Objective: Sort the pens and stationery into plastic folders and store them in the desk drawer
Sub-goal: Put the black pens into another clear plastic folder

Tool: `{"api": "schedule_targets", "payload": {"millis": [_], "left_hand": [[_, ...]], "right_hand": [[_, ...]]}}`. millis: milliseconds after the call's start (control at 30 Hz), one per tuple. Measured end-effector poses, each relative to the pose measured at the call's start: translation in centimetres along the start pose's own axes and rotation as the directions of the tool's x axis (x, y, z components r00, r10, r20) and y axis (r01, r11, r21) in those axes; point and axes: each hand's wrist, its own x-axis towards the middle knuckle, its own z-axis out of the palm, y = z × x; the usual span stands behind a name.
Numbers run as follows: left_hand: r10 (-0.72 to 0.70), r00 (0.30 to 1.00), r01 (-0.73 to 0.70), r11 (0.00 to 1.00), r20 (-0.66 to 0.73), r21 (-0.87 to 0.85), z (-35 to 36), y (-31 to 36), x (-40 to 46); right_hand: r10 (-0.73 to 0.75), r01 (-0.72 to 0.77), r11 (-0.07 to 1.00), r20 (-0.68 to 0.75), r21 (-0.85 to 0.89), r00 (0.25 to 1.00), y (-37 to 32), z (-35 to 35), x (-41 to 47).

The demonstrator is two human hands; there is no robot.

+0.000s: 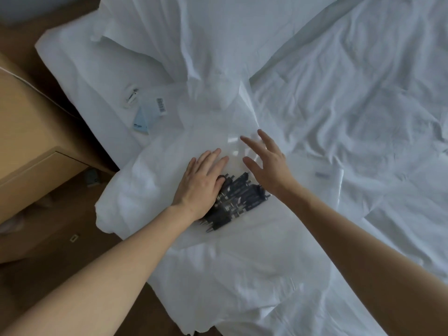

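Pressing flat on a clear plastic folder, the left hand is lying with fingers straight and grasping nothing, its palm partly covering the bundle of dark pens that appears to be lying inside the sleeve. At three o'clock of it, the right hand is hovering with fingers spread and released, just above the folder's glossy face. Sorting is judged partly done: one batch of pens is seemingly bagged, while a second folder is lying farther toward three o'clock on the bedsheet. Storage is remaining; the wooden drawer unit is standing at nine o'clock.
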Motion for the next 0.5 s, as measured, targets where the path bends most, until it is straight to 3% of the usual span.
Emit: {"api": "schedule_targets", "payload": {"millis": [167,300,500], "left_hand": [[0.01,1.0,-0.01,1.0,-0.018,-0.015,-0.1,-0.3,0.1],[0.018,1.0,-0.018,1.0,0.002,0.001,0.0,-0.5,0.1],[-0.007,0.996,0.002,0.998,0.087,0.063,0.4,-0.6,0.5]], "right_hand": [[-0.066,0.064,0.985,-0.012,-0.159,0.998,0.1,0.6,-0.5],[-0.209,0.163,0.92,-0.095,-0.356,0.973,0.5,1.3,-0.7],[-0.206,0.209,0.838,0.061,-0.504,0.977,0.4,1.5,-0.4]]}}
